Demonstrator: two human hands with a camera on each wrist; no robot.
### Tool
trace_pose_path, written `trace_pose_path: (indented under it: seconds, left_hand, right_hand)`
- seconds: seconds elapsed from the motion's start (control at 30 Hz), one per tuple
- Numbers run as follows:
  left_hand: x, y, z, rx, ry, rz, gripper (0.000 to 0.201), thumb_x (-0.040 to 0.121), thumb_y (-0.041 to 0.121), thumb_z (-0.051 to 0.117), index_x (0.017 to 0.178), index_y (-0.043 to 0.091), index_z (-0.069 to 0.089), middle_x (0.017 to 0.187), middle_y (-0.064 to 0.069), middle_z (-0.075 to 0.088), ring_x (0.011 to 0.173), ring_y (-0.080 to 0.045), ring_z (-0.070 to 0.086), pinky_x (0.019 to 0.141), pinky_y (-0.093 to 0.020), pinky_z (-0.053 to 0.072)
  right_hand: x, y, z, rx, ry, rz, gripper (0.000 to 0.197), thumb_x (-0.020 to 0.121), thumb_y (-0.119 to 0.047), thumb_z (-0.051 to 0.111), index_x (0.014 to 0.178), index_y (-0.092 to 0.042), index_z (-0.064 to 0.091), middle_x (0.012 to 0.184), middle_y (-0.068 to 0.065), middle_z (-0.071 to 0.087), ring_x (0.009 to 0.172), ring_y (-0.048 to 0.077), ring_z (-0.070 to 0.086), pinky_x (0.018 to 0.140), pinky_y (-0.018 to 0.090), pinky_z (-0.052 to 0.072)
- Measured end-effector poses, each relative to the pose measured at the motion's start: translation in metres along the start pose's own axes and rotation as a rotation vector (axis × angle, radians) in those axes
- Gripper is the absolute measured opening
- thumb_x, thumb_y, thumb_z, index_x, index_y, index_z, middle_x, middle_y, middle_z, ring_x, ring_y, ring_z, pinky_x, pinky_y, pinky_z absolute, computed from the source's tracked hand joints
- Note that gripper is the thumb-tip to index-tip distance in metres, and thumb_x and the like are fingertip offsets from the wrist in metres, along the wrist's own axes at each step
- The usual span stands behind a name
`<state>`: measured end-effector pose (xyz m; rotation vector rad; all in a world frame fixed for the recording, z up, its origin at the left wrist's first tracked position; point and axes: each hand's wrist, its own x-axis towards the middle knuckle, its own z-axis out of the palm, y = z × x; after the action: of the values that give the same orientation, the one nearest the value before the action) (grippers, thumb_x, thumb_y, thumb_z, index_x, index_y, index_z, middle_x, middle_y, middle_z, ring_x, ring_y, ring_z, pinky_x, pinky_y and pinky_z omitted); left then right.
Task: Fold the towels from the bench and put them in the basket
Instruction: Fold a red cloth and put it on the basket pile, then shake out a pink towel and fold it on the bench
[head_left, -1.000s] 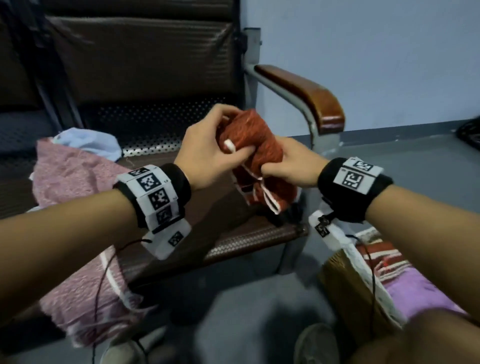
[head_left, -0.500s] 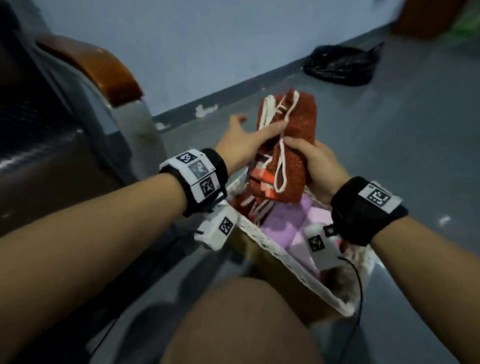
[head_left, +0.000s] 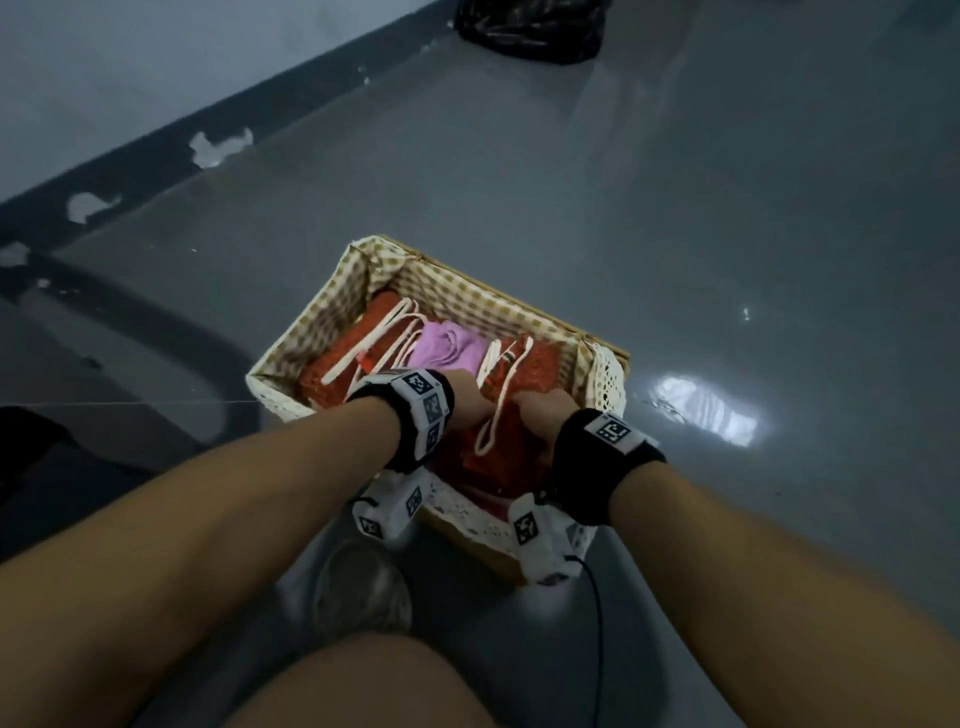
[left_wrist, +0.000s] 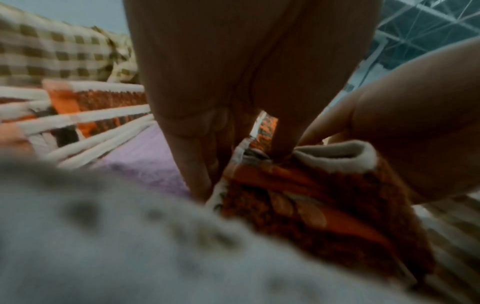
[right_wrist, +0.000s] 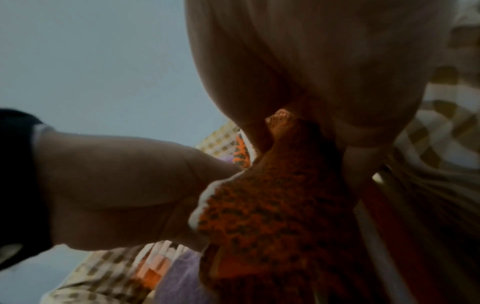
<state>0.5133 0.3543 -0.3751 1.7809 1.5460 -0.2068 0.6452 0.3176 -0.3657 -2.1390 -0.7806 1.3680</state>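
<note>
Grey glossy floor is surrounding a lined basket (head_left: 332, 312) where two hands are lowering a folded red towel (head_left: 519, 374).

Left hand (head_left: 467, 397) and right hand (head_left: 540, 413) are both pinching the towel, wrists angled down over the near rim. Releasing unevenly could let the fold spring open against the purple towel (head_left: 447, 343).

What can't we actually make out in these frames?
- Head view: fingertips of the left hand and right hand, buried in the folded red towel with white edging.
- Head view: near wall of the checked-lined wicker basket, behind wrists.
- Left wrist view: lower left, blurred.
- Bench: out of frame.
</note>
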Motion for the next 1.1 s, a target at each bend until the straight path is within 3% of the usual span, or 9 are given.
trace_pose_path:
  seconds: [0.2, 0.33, 0.43, 0.53, 0.67, 0.73, 0.8, 0.97, 1.1]
  left_hand:
    - [0.011, -0.013, 0.020, 0.079, 0.100, 0.074, 0.065, 0.094, 0.041, 0.059, 0.147, 0.009, 0.041, 0.131, -0.017, 0.062, 0.119, -0.036, 0.058, 0.102, -0.040, 0.045]
    - [0.001, -0.015, 0.002, 0.053, 0.067, 0.025, 0.044, 0.092, 0.052, 0.059, 0.106, 0.010, 0.056, 0.124, -0.020, 0.063, 0.116, -0.038, 0.059, 0.097, -0.039, 0.046]
    - [-0.016, -0.012, -0.026, -0.023, 0.020, -0.003, 0.055, 0.093, 0.051, 0.059, 0.114, 0.001, 0.060, 0.115, -0.019, 0.069, 0.104, -0.036, 0.066, 0.090, -0.039, 0.054]
    - [-0.047, -0.017, -0.064, -0.200, 0.097, 0.032, 0.038, 0.093, 0.037, 0.063, 0.111, 0.004, 0.068, 0.105, -0.015, 0.074, 0.092, -0.029, 0.073, 0.080, -0.036, 0.059]
    - [-0.118, -0.039, -0.116, -0.318, 0.324, 0.173, 0.011, 0.094, 0.024, 0.064, 0.097, 0.020, 0.073, 0.094, -0.006, 0.076, 0.074, -0.020, 0.072, 0.058, -0.016, 0.053]
    - [-0.159, -0.060, -0.138, -0.341, 0.387, 0.189, 0.012, 0.094, 0.019, 0.061, 0.097, 0.024, 0.072, 0.087, -0.007, 0.075, 0.079, -0.024, 0.073, 0.072, -0.026, 0.059]
    - [-0.202, -0.092, -0.158, -0.310, 0.484, 0.169, 0.014, 0.093, 0.022, 0.062, 0.103, 0.022, 0.072, 0.079, -0.003, 0.075, 0.075, -0.017, 0.070, 0.081, -0.033, 0.059]
    - [-0.318, -0.190, -0.182, -0.289, 0.748, 0.018, 0.012, 0.093, 0.027, 0.064, 0.104, 0.027, 0.068, 0.083, 0.004, 0.076, 0.077, -0.009, 0.072, 0.081, -0.032, 0.058]
    - [-0.408, -0.275, -0.170, -0.176, 0.883, -0.220, 0.022, 0.092, 0.030, 0.065, 0.112, 0.024, 0.069, 0.093, 0.010, 0.070, 0.087, -0.010, 0.065, 0.077, -0.024, 0.045]
  right_hand:
    - [0.013, 0.004, 0.010, -0.254, -0.089, -0.001, 0.044, 0.096, -0.022, 0.058, 0.131, 0.005, 0.057, 0.132, 0.022, 0.061, 0.115, 0.037, 0.062, 0.090, 0.035, 0.052]
    - [0.003, -0.009, 0.007, -0.288, -0.160, -0.031, 0.045, 0.098, -0.029, 0.051, 0.134, -0.001, 0.057, 0.138, 0.018, 0.058, 0.123, 0.035, 0.058, 0.097, 0.037, 0.051]
    - [-0.012, -0.028, 0.001, -0.424, 0.019, -0.118, 0.064, 0.094, -0.043, 0.049, 0.142, -0.001, 0.047, 0.141, 0.020, 0.053, 0.125, 0.037, 0.055, 0.097, 0.033, 0.047]
    - [-0.040, -0.058, -0.004, -0.513, 0.177, -0.234, 0.082, 0.080, -0.057, 0.059, 0.140, -0.003, 0.048, 0.138, 0.022, 0.055, 0.122, 0.038, 0.057, 0.100, 0.039, 0.049]
    - [-0.100, -0.109, 0.021, -0.543, -0.174, -0.495, 0.024, 0.092, -0.034, 0.061, 0.087, -0.013, 0.071, 0.100, 0.016, 0.070, 0.087, 0.029, 0.067, 0.072, 0.021, 0.054]
    - [-0.135, -0.132, 0.048, -0.526, -0.388, -0.606, 0.019, 0.093, -0.022, 0.060, 0.082, -0.010, 0.071, 0.081, 0.007, 0.071, 0.073, 0.022, 0.066, 0.065, 0.024, 0.054]
    - [-0.169, -0.152, 0.081, -0.659, -0.493, -0.758, 0.018, 0.092, -0.018, 0.059, 0.077, -0.015, 0.069, 0.066, -0.004, 0.067, 0.061, 0.013, 0.061, 0.056, 0.022, 0.048]
    - [-0.255, -0.194, 0.185, -0.809, -0.703, -1.033, 0.014, 0.096, -0.020, 0.058, 0.096, -0.013, 0.070, 0.093, 0.005, 0.071, 0.074, 0.013, 0.067, 0.056, 0.013, 0.049]
    - [-0.328, -0.198, 0.284, -0.892, -0.850, -1.202, 0.016, 0.096, -0.018, 0.060, 0.103, -0.010, 0.071, 0.090, 0.005, 0.072, 0.074, 0.015, 0.068, 0.057, 0.015, 0.051]
